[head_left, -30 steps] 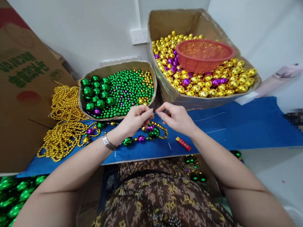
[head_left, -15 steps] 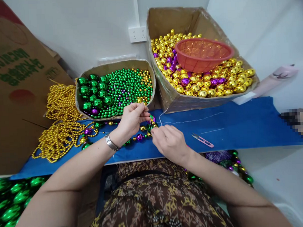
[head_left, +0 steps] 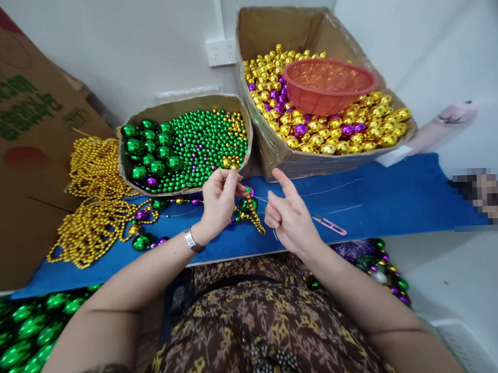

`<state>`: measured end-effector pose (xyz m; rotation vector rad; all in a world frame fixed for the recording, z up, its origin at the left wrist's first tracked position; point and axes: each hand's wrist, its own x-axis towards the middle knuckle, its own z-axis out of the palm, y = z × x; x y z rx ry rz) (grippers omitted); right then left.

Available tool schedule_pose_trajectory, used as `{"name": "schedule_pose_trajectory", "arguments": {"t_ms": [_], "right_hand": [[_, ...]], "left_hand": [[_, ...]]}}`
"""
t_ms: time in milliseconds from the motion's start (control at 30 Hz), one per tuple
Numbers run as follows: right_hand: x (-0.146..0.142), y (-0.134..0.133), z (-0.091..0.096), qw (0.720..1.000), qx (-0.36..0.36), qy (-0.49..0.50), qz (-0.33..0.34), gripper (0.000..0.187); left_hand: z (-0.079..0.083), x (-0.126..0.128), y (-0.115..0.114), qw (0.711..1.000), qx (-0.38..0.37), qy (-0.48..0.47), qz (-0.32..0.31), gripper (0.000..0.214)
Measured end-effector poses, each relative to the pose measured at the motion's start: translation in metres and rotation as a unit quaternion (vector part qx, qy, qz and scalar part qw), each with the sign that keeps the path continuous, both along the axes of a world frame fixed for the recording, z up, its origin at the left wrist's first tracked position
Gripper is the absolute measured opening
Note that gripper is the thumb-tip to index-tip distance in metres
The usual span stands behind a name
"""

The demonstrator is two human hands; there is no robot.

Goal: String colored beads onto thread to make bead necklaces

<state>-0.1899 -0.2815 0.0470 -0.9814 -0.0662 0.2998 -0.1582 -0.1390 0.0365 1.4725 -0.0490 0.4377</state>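
Pale wall point(head_left: 146, 43) — white power socket point(head_left: 221, 52).

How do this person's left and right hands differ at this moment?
Pose: the left hand has its thumb and fingers pinched together; the right hand extends its index finger, the others curled.
Wrist: the left hand's wears a silver band; the right hand's is bare.
Shared: both are over the blue cloth, a white thread showing between them.
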Motion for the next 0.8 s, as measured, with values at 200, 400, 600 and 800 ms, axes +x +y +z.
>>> {"name": "schedule_pose_trajectory", "arguments": {"t_ms": [200,400,600,800], "right_hand": [[-0.011,0.010,0.003,0.986,0.092,0.126,0.061,0.073],[-0.009,0.012,-0.016,0.977,0.084,0.170,0.092,0.058],[0.010,0.011,-0.047,0.988,-0.145,0.037,0.046,0.045],[0.045,-0.003,-0.061,0.820,-0.498,-0.258,-0.115,0.009]], "left_hand": [[-0.013,-0.006,-0.013,0.975,0.152,-0.147,0.073,0.018],[-0.019,-0.007,-0.017,0.965,0.163,-0.180,0.101,0.018],[-0.008,-0.011,-0.010,0.995,0.068,-0.061,0.049,0.021],[-0.002,0.002,0.015,0.990,0.092,0.073,-0.080,0.027]]}}
